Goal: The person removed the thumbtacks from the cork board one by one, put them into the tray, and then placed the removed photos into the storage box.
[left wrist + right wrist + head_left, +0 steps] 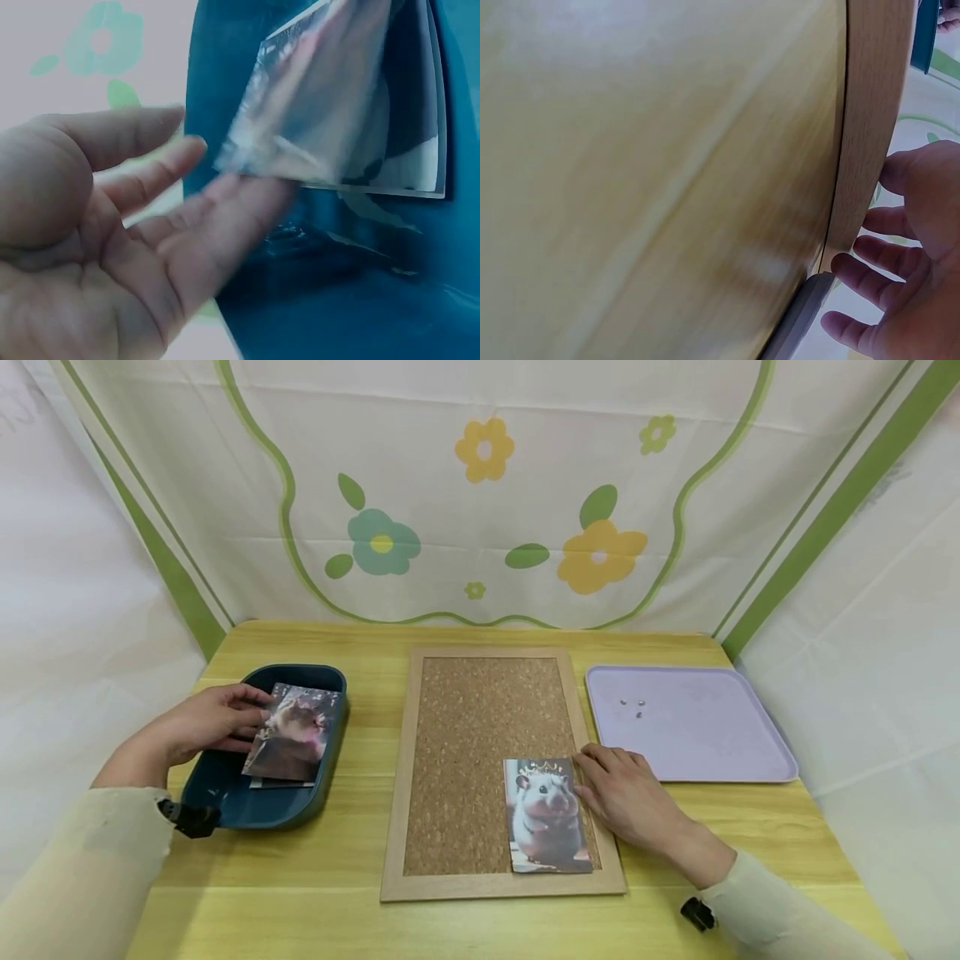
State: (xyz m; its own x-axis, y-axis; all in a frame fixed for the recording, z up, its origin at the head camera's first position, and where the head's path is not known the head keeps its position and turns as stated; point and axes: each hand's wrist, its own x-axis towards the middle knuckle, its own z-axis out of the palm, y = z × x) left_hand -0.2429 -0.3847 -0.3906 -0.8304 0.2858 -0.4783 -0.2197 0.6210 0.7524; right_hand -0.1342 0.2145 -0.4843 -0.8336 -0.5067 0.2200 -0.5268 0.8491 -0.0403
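At the left, my left hand (213, 724) reaches into a dark blue bin (225, 797). Its fingers touch the edge of a glossy photo card (294, 739), which lies tilted over at least one other card. In the left wrist view the thumb stands apart from that card, which is blurred. A photo card of a crowned hamster (549, 818) lies at the lower right of a wood-framed corkboard (480, 735). Beside its right edge rests my right hand (633, 797), fingers loosely bent over the wooden frame (870, 112); fingertip contact with the card is unclear.
A lavender tray (705, 727) stands right of the corkboard, with several small shiny pieces (641, 703) at its left. The wooden table (262, 893) carries everything. A white curtain with printed flowers (483, 510) closes off the back and sides.
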